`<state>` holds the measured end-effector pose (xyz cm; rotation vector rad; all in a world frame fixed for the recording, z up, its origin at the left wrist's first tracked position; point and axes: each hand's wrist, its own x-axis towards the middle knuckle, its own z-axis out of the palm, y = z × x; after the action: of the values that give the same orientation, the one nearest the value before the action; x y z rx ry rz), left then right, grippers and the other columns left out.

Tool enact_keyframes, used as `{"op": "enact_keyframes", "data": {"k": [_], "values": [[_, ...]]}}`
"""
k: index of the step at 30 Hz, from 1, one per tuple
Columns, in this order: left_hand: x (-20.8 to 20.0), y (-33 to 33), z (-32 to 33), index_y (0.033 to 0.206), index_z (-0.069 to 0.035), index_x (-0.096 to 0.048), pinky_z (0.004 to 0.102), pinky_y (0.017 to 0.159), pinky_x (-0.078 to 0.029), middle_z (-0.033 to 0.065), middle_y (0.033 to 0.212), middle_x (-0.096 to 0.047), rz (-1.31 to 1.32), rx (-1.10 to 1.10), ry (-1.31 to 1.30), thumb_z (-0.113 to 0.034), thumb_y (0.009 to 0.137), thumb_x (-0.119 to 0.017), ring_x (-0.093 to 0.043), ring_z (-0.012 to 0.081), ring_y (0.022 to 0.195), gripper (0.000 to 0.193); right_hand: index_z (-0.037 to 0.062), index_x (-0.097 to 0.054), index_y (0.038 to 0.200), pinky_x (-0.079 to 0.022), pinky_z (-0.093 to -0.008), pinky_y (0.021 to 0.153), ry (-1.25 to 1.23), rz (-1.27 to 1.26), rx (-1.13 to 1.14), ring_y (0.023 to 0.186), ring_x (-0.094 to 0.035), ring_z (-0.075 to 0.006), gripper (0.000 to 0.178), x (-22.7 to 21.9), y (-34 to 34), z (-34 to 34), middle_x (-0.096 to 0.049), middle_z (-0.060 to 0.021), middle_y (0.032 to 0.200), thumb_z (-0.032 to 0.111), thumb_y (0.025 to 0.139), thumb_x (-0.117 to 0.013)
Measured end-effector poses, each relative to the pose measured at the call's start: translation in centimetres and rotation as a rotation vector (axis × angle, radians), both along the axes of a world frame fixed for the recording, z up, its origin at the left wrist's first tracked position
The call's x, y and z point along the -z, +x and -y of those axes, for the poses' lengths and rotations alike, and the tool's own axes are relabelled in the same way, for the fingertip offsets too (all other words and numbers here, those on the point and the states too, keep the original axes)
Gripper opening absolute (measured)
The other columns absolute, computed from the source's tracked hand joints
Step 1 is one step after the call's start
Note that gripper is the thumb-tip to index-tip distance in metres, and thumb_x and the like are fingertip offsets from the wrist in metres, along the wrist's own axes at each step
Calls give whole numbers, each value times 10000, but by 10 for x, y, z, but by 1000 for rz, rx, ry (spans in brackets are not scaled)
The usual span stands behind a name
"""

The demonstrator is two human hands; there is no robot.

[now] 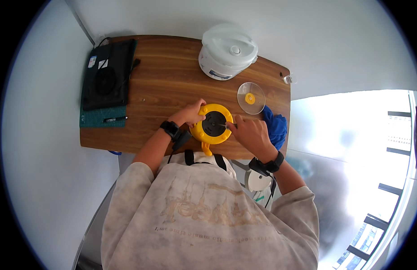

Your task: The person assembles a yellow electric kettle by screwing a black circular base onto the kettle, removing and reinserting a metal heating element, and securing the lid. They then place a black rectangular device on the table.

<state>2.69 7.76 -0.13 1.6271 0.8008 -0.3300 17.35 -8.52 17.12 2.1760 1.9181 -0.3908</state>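
Observation:
A yellow pot lies upside down at the table's front edge, its round black underside facing up and its yellow handle pointing toward me. My left hand grips the pot's upper left rim, fingers bent around the edge. On the other side, my right hand is closed around a screwdriver, whose thin shaft reaches over the black base. Its grip is mostly hidden in my fingers, and the tip is too small to make out clearly.
A glass lid with a yellow knob lies beyond my right hand, beside a blue cloth. Behind stands a white lidded bucket. At the left, a black bag-like item and a pen rest on a green cutting mat.

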Motion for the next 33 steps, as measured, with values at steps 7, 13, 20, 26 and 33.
{"op": "enact_keyframes", "data": {"k": [7, 13, 20, 26, 33], "values": [[-7, 0, -2, 1408, -123, -352, 370, 649, -646, 189, 1368, -535, -20, 7, -33, -164, 950, -658, -694, 304, 982, 552, -26, -614, 1075, -581, -351, 731, 238, -363, -146, 1008, -641, -265, 284, -3, 4, -4, -580, -146, 1089, 182, 889, -665], [-6, 0, -1, 1420, -129, -346, 376, 678, -649, 190, 1387, -520, -10, -7, -32, -168, 955, -652, -678, 307, 1039, 558, 28, -555, 1127, -555, -398, 766, 178, -431, -232, 884, -662, -351, 274, 2, 1, -14, -593, -170, 1088, 74, 868, -634], [-5, 1, -2, 1425, -132, -342, 389, 709, -651, 184, 1423, -492, -20, 9, -42, -162, 963, -649, -655, 323, 1096, 556, 25, -561, 1108, -557, -401, 786, 129, -435, -43, 892, -663, -347, 294, 8, 12, -13, -593, -162, 1058, 70, 834, -659], [-2, 2, 0, 1421, -128, -343, 386, 700, -650, 187, 1411, -500, -20, 0, -20, -155, 963, -649, -657, 319, 1095, 552, 28, -568, 1095, -548, -416, 807, 131, -514, -66, 912, -650, -364, 296, 9, 17, -14, -573, -172, 1069, 51, 810, -646], [1, 0, -2, 1420, -126, -345, 389, 710, -649, 193, 1399, -514, -18, 10, -18, -163, 961, -652, -660, 325, 1093, 553, 37, -561, 1068, -545, -391, 786, 133, -544, -103, 891, -656, -339, 261, 6, 11, -18, -583, -145, 1048, 34, 822, -650]]}}
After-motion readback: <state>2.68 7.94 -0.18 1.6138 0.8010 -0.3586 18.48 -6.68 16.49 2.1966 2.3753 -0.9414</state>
